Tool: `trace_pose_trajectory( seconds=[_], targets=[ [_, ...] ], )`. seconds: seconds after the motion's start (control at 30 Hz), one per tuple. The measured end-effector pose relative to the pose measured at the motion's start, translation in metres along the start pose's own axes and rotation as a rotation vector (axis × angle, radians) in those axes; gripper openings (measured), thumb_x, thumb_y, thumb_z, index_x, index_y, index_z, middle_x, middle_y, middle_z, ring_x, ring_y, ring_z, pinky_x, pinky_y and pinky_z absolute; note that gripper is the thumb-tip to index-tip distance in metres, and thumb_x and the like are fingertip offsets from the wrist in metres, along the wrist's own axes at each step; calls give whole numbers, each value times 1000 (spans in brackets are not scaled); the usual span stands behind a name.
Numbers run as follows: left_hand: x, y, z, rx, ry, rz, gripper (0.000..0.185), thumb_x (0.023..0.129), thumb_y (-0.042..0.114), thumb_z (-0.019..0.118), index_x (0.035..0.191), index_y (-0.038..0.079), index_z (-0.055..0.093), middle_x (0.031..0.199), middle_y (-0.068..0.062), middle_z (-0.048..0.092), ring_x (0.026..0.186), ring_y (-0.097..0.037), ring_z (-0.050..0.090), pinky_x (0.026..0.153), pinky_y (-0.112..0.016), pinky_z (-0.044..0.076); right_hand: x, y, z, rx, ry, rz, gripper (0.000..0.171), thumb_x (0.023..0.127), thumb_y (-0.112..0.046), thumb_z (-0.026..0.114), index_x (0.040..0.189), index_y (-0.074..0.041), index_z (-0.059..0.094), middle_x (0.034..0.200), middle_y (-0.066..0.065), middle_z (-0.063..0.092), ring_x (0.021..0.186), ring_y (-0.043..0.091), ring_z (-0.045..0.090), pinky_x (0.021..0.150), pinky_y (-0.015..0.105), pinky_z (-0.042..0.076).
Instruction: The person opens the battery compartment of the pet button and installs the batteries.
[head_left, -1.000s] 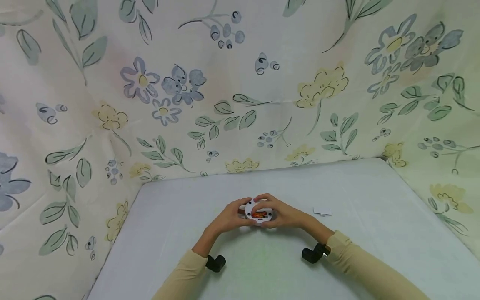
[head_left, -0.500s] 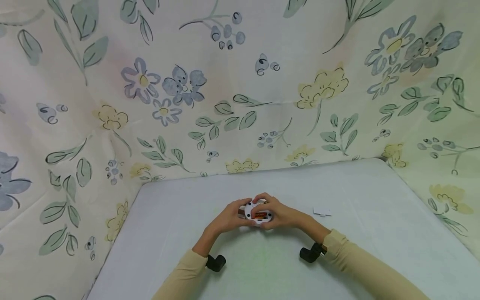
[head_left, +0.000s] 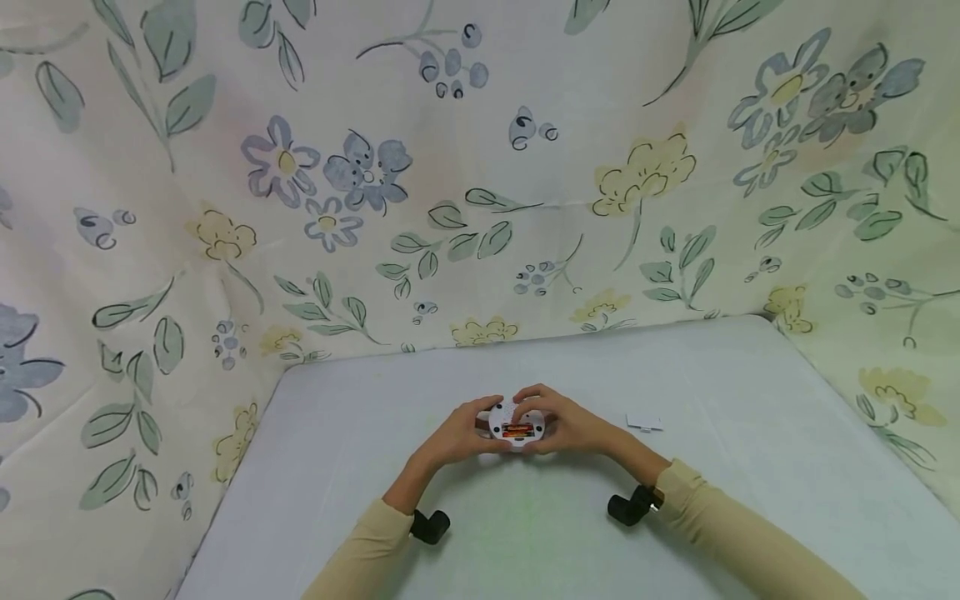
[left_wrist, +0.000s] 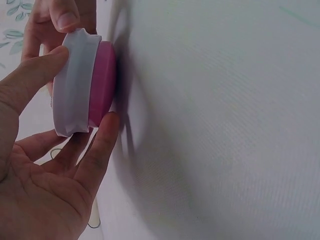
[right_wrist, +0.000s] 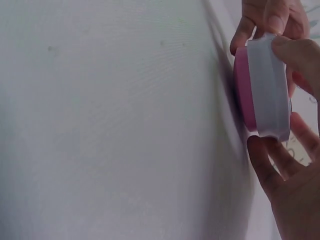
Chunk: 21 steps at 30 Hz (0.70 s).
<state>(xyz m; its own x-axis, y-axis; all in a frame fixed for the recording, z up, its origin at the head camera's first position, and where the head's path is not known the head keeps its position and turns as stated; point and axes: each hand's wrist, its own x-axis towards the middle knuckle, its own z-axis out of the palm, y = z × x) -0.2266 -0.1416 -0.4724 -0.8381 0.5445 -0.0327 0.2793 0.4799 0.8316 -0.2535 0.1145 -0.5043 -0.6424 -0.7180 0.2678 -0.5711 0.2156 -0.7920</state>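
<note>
While you hold it so, these are the weak places.

Device: the small round device is between your two hands, low over the middle of the desk, its pink face turned down and its white back up.

Left hand: your left hand grips the white rim, thumb on one side and fingers curled below; only the fingertips carry it.

Right hand: your right hand pinches the opposite edge, with the fingers bent over the top.

Battery: an orange battery lies uncovered in the open bay on the back. I judge that it can jump out if you tilt or squeeze the body, because nothing closes it.

Slip: the rim is smooth and curved, so strong pressure from one hand may make the device slide out toward the other and fall on the desk.

Cover: a small white piece lies on the desk, well apart to your right. Your sleeve may push it away when the arm moves.

Contact: I cannot tell if the pink face touches the desk; if it rubs there, it may get marks.
</note>
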Motion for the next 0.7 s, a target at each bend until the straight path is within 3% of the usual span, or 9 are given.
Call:
trace_pose_trajectory(
  seconds=[0.27, 0.47, 0.7],
  targets=[
    [-1, 1, 1, -2, 6, -24, 79, 87, 19, 83, 151, -3, 43, 141, -17, 54, 113, -32, 64, 90, -42, 53, -12, 2, -13, 86, 62, 61, 52, 86, -17, 85, 130, -8, 58, 132, 9, 56, 117, 30, 60, 88, 43, 54],
    [-1, 2, 2, 20, 18, -68, 80, 87, 25, 84, 152, 1, 43, 144, -15, 52, 115, -31, 62, 93, -43, 51, -28, 11, -29, 102, 95, 113, 48, 89, -14, 81, 129, 0, 58, 125, 15, 60, 111, 31, 63, 87, 43, 55],
    [-2, 1, 2, 8, 19, -64, 81, 87, 23, 84, 153, 1, 42, 145, -15, 51, 116, -30, 62, 93, -43, 51, -47, 18, -48, 119, 150, 98, 42, 92, -9, 77, 127, 5, 58, 119, 22, 62, 108, 36, 64, 86, 36, 55]
  ],
)
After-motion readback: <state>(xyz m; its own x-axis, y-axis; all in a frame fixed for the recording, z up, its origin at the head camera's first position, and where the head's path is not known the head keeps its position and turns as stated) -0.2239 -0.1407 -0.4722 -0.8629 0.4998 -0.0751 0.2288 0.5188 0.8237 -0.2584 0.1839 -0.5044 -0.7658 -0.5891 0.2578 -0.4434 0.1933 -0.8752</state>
